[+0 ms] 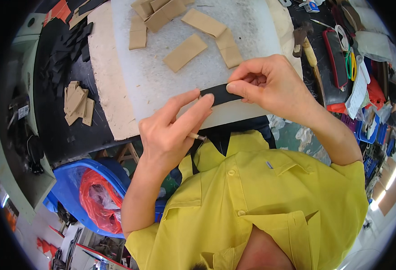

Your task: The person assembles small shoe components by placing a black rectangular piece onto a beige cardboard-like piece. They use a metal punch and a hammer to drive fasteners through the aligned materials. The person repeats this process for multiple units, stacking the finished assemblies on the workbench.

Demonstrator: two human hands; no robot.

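Note:
A short black strip is stretched between my two hands over the near edge of a white work board. My left hand grips its left end between fingers held close together. A thin, pale stick-like tool also pokes out from under that hand's curled lower fingers; most of it is hidden. At the strip's other end, my right hand pinches with thumb and forefinger, its remaining fingers curled. Just beyond the strip lie several folded tan strips on the board.
Left of the board are a pile of black strips and a stack of tan pieces. A hammer and a red-edged dark case lie right. Below the table's left side stands a blue bin with a red bag.

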